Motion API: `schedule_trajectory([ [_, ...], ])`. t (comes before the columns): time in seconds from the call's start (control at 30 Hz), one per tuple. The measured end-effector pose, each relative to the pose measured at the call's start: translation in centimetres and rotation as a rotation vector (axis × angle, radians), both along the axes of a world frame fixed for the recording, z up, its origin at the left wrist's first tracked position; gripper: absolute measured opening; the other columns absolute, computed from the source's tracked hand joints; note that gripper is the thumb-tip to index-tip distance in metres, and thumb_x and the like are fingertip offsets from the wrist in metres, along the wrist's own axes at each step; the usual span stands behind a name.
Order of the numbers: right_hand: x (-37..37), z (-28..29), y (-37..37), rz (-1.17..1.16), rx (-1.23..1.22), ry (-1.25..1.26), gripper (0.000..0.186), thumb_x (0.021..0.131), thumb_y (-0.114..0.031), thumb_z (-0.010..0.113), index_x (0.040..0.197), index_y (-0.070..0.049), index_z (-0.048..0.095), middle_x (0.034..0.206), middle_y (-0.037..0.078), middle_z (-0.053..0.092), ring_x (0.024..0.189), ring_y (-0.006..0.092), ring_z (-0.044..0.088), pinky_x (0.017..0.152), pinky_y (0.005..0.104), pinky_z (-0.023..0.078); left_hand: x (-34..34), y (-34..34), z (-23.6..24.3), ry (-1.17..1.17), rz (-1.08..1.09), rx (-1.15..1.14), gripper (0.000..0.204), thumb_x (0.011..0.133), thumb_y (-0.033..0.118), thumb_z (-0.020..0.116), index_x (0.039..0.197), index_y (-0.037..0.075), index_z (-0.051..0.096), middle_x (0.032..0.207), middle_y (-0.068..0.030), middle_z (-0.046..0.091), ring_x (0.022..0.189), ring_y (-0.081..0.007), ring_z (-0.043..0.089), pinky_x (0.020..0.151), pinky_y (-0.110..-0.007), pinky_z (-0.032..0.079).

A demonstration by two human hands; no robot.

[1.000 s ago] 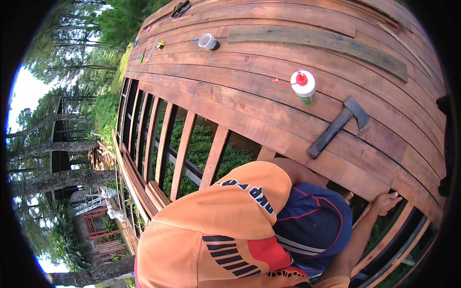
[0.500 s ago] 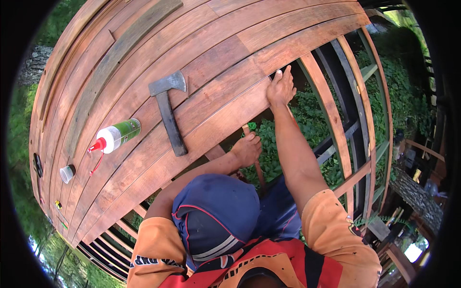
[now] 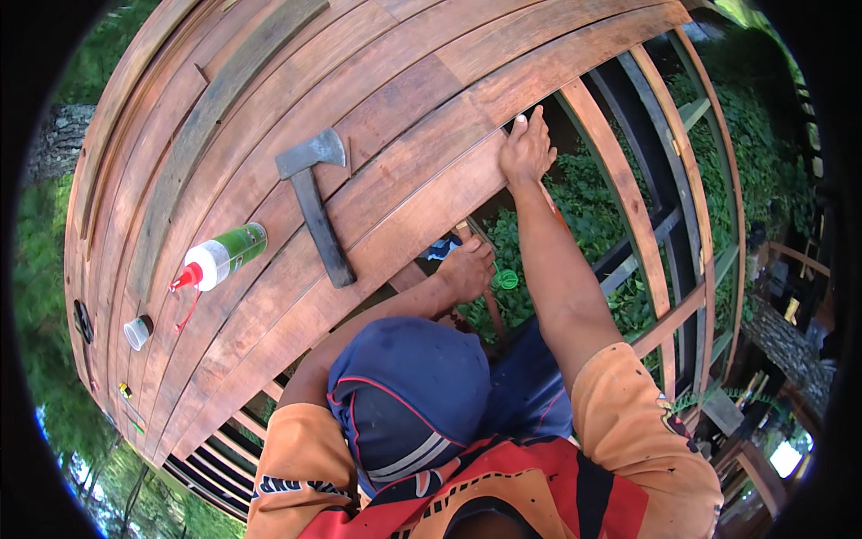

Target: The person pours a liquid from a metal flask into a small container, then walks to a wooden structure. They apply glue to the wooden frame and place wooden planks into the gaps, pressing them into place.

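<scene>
My right hand grips the end of a reddish deck plank beside the open joists, thumb uppermost. Lower and left, my left hand is closed round a narrow wooden piece below the plank's edge. Just right of it shows a small green object; beyond it is a blue-and-white thing I cannot make out. On the boards left of my hands lie an axe and, farther left, an upright white-and-green bottle with a red nozzle. My blue-clad knee is below.
Open joists over green plants run along the right. A clear cup, a small yellow tool and a dark tool sit on the left boards, near a long weathered board. Tree trunks stand beyond both sides.
The view has swung sharply round since a second ago, bringing my left hand into sight. Over the last half second that hand has shifted slightly, and the small green object beside it shows more.
</scene>
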State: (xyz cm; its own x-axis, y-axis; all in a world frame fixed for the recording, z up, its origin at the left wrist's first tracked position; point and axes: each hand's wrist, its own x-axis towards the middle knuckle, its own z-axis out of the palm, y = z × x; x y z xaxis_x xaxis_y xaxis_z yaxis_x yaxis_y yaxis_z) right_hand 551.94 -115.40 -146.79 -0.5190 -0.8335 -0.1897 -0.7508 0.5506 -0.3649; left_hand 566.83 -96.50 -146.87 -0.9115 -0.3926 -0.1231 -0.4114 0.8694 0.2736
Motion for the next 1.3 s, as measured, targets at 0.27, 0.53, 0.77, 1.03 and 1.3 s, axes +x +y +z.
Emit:
schedule_trajectory([
  [0.27, 0.1, 0.3, 0.1, -0.010, 0.027, -0.028, 0.063, 0.111, -0.045, 0.032, 0.165, -0.015, 0.026, 0.163, 0.011, 0.040, 0.150, 0.0323, 0.037, 0.125, 0.0623, 0.017, 0.1, -0.2, 0.3, -0.014, -0.011, 0.044, 0.028, 0.093, 0.029, 0.055, 0.104, 0.013, 0.075, 0.108, -0.0019, 0.066, 0.119, -0.0246, 0.050, 0.114, -0.048, 0.029],
  [0.53, 0.2, 0.6, 0.2, 0.002, 0.000, -0.027, 0.063, 0.110, -0.045, 0.033, 0.164, -0.014, 0.027, 0.165, 0.010, 0.036, 0.153, 0.0310, 0.032, 0.124, 0.0645, 0.018, 0.2, -0.5, 1.1, -0.060, -0.020, 0.081, 0.031, 0.094, 0.033, 0.057, 0.108, 0.012, 0.075, 0.112, -0.0034, 0.066, 0.122, -0.0238, 0.050, 0.115, -0.046, 0.028],
  [0.77, -0.3, 0.7, 0.1, -0.017, 0.026, -0.063, 0.064, 0.110, -0.043, 0.034, 0.166, -0.013, 0.023, 0.168, 0.009, 0.031, 0.155, 0.0303, 0.028, 0.124, 0.0666, 0.015, -0.2, -1.0, 1.1, -0.015, -0.035, 0.119, 0.040, 0.096, 0.043, 0.060, 0.109, 0.009, 0.075, 0.113, -0.0066, 0.067, 0.122, -0.0252, 0.050, 0.116, -0.047, 0.028],
  [1.03, -0.3, 0.6, 0.2, -0.017, 0.001, -0.092, 0.064, 0.109, -0.043, 0.036, 0.165, -0.013, 0.024, 0.168, 0.008, 0.031, 0.155, 0.0303, 0.027, 0.124, 0.0673, 0.015, 0.0, -0.9, 0.6, -0.021, -0.052, 0.123, 0.039, 0.097, 0.040, 0.059, 0.111, 0.008, 0.074, 0.114, -0.0071, 0.066, 0.121, -0.0251, 0.050, 0.115, -0.047, 0.028],
  [1.3, -0.2, 1.1, 0.3, -0.016, -0.016, -0.094, 0.065, 0.110, -0.044, 0.033, 0.164, -0.010, 0.026, 0.167, 0.010, 0.032, 0.154, 0.0323, 0.029, 0.124, 0.0664, 0.017, 0.0, -1.0, 0.6, -0.091, -0.103, 0.081, 0.034, 0.097, 0.040, 0.058, 0.117, 0.017, 0.074, 0.119, -0.0047, 0.062, 0.121, -0.0264, 0.047, 0.113, -0.050, 0.028],
])
